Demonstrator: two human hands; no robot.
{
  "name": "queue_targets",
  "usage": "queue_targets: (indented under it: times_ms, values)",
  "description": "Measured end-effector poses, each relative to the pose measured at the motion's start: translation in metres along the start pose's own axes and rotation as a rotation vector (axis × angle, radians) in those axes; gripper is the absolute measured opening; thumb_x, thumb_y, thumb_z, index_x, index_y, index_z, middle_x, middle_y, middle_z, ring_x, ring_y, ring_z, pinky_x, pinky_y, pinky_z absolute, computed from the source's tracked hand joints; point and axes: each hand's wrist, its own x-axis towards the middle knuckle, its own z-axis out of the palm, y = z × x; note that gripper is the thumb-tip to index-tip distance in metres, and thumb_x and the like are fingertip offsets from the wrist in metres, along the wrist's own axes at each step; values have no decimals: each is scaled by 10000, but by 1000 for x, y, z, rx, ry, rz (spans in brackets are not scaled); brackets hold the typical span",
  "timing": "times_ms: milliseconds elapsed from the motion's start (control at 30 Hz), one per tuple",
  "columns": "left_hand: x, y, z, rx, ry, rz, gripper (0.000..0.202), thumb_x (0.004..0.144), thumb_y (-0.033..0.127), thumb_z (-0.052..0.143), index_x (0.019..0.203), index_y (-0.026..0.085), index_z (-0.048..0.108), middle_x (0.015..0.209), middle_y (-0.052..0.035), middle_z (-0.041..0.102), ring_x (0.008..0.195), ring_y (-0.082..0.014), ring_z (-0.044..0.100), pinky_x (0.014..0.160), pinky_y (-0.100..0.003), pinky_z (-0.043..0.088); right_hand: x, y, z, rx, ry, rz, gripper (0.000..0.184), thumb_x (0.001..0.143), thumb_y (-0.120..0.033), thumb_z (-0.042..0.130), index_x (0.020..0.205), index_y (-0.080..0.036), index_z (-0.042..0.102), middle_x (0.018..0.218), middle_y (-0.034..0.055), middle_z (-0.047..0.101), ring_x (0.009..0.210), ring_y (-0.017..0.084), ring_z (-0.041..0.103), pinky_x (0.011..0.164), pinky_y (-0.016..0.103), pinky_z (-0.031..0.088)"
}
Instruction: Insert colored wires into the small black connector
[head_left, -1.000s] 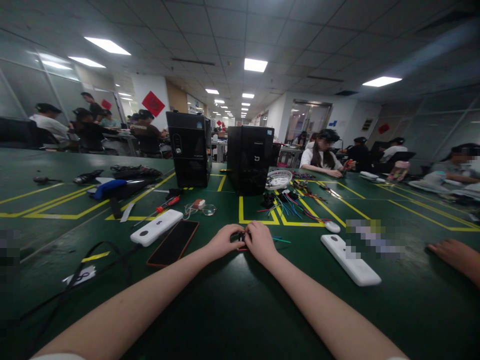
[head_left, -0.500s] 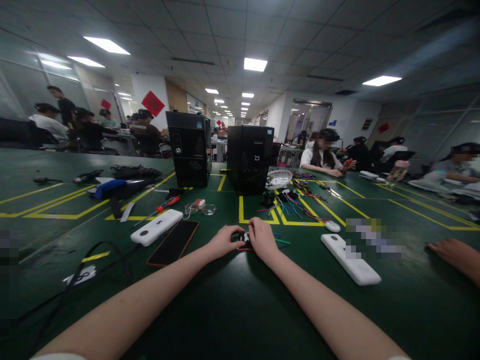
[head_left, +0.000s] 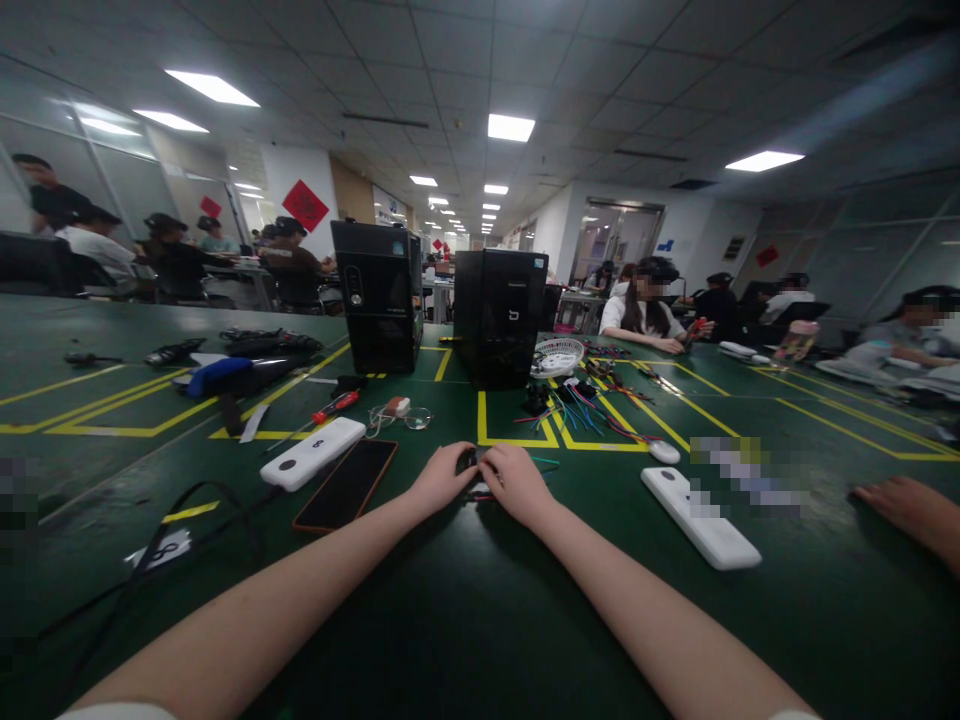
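Observation:
My left hand [head_left: 444,476] and my right hand [head_left: 516,482] meet over the table in front of the computer towers. Between their fingertips is a small black part [head_left: 474,457] with coloured wires, mostly covered by the fingers. Both hands are closed on it, thumbs and fingers bent inward. A green wire [head_left: 549,463] sticks out to the right behind my right hand, and something red and white shows just below the fingertips. What kind of part it is, I cannot make out.
Two black computer towers [head_left: 499,320] stand ahead. To the left lie a phone [head_left: 346,486], a white power bank [head_left: 313,454], a screwdriver [head_left: 336,407] and glasses [head_left: 418,419]. Rightward are loose wires [head_left: 581,410], a basket [head_left: 559,356], a white bar [head_left: 701,520] and another person's hand [head_left: 904,505].
Both hands have shifted slightly left, and the part between them has been turned or tilted, so less of its black and white top shows. A person in the left background has moved left.

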Motion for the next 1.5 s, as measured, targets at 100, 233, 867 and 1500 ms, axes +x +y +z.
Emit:
queue_targets:
  times_ms: [100, 233, 867, 1500]
  values:
    - [-1, 1, 1, 27, -17, 20, 321, 782, 264, 562, 1091, 177, 553, 1092, -85, 619, 1035, -248, 551, 990, -437, 333, 1, 10, -2, -33, 82, 125, 152, 852, -188, 442, 930, -161, 570, 934, 73, 553, 907, 172, 494, 792, 286, 362]
    - [-2, 4, 0, 47, -45, 40, 327, 792, 267, 547, 1103, 167, 537, 1099, -90, 615, 1038, -252, 549, 965, -423, 363, 1, 21, 2, -78, 6, 203, 176, 821, -178, 482, 964, -168, 584, 954, 71, 571, 922, 181, 503, 810, 291, 358]
    - [0, 6, -4, -24, -67, -9, 268, 784, 299, 562, 1027, 189, 566, 1038, -69, 627, 997, -245, 558, 937, -414, 380, 0, 15, 6, -34, -45, 228, 136, 864, -204, 430, 905, -173, 556, 904, 54, 599, 834, 161, 542, 754, 268, 370]
    - [4, -8, 2, -331, 62, -95, 346, 877, 285, 416, 1195, 149, 436, 1059, -86, 603, 1023, -177, 570, 932, -332, 425, 0, -14, -12, -86, -259, -133, 189, 787, -288, 572, 927, -164, 603, 950, 85, 606, 930, 200, 535, 815, 313, 388]
